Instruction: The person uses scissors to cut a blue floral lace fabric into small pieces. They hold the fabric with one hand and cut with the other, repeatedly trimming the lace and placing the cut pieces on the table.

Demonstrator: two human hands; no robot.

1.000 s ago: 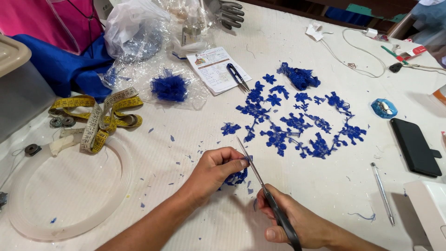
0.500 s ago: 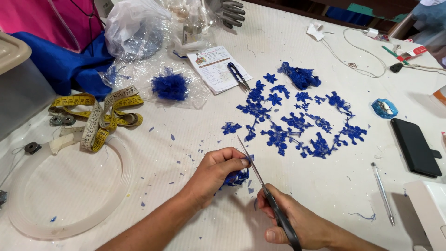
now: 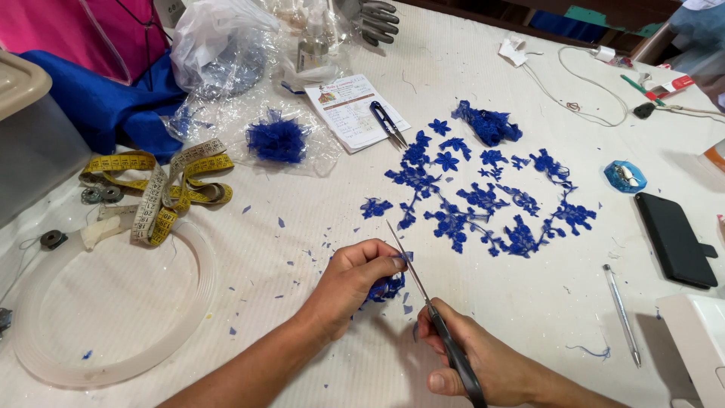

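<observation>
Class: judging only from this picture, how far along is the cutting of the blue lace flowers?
Done: many cut blue lace flowers lie spread on the white table, with small blue scraps nearby. In hand: the left hand pinches a blue lace piece while the right hand holds scissors at it. Left: a bunched blue lace wad and another in clear plastic look uncut.

Blue lace piece (image 3: 387, 288); shiny metal scissors (image 3: 423, 298); ribbed white cloth table cover (image 3: 483, 53).
</observation>
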